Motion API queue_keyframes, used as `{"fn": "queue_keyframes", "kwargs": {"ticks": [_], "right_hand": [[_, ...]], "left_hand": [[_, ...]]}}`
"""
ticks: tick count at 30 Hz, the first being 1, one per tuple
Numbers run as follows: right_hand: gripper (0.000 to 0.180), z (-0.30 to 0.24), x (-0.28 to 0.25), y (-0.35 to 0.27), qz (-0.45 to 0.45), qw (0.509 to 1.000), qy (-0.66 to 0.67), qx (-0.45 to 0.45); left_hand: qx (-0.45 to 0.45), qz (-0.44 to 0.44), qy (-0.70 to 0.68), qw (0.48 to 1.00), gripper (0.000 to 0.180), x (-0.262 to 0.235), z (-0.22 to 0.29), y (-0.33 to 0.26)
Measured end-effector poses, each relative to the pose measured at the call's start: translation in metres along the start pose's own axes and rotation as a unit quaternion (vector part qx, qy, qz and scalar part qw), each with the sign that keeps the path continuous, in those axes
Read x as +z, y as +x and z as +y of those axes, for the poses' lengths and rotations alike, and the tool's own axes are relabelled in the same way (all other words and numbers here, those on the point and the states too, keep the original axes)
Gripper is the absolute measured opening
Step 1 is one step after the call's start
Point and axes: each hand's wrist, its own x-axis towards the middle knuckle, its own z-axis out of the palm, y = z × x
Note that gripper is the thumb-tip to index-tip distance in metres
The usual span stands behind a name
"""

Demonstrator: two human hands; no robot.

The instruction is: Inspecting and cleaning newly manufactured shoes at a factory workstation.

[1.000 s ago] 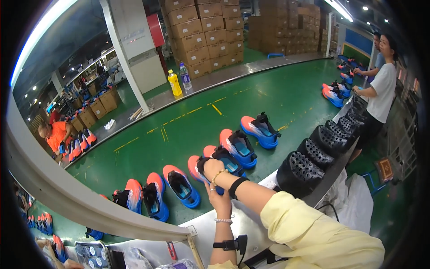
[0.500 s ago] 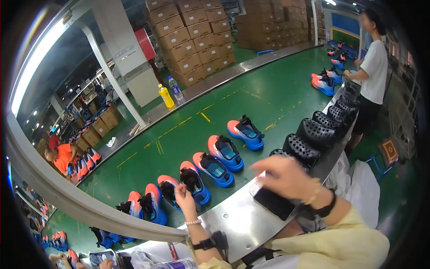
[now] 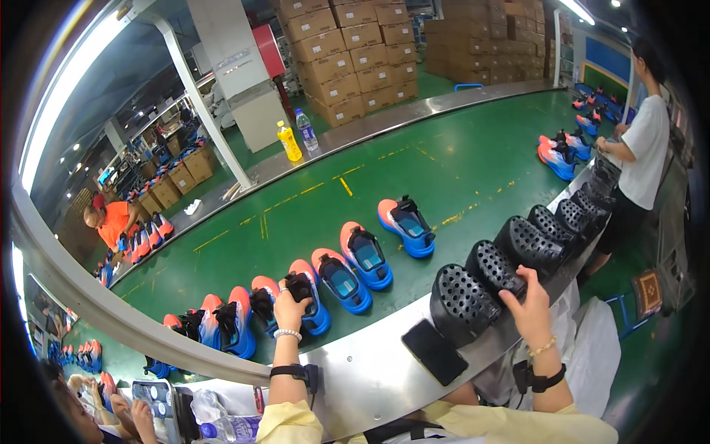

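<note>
My left hand [image 3: 289, 309] is at the black collar of an orange, white and blue sneaker [image 3: 316, 317] in the row on the green belt. Its thumb and fingers are closed about the collar; part of the grip is hidden. At the near edge of the belt, my right hand [image 3: 531, 312] has its thumb and forefinger around the near end of a black perforated dome-shaped piece [image 3: 491, 265]. Another such dome [image 3: 460, 300] stands just left of it, and several more run off toward the far right. A further sneaker [image 3: 408, 227] sits right of the row.
A black phone [image 3: 435, 351] lies on the metal ledge [image 3: 355, 385] before me. A white curved frame [image 3: 148, 307] crosses the left side. Bottles [image 3: 290, 142] stand on the far ledge. Co-workers are at the lower left, far left and right [image 3: 647, 140]; cartons [image 3: 347, 59] are stacked beyond.
My right hand has moved right and down from above the phone to a black dome. My left hand has shifted slightly left and up onto a sneaker's collar. The view has turned.
</note>
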Motion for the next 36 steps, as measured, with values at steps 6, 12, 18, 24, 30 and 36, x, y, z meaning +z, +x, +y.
{"fn": "queue_keyframes", "kwargs": {"ticks": [6,12,18,24,30,36], "right_hand": [[0.059,0.002,-0.002,0.008,-0.034,0.998,-0.03,0.032],[0.058,0.005,-0.003,0.009,0.016,1.0,0.001,0.004],[0.049,-0.052,-0.049,0.02,0.054,0.981,0.181,-0.032],[0.044,-0.135,0.014,0.025,-0.165,0.969,0.172,-0.063],[0.04,-0.174,0.149,0.049,-0.316,0.934,-0.057,-0.156],[0.047,-0.228,0.219,0.069,-0.432,0.882,-0.152,-0.112]], "left_hand": [[-0.026,0.001,-0.036,0.999,0.08,-0.02,0.008,-0.007],[0.134,0.143,-0.17,0.966,0.04,0.007,0.082,-0.074],[0.09,0.065,-0.176,0.978,0.046,0.064,0.069,-0.073],[0.063,0.035,-0.19,0.979,0.032,0.07,0.052,-0.095],[0.041,0.042,-0.295,0.954,0.031,0.062,0.076,-0.105],[0.039,0.058,-0.29,0.955,0.032,0.064,0.057,-0.106]]}}
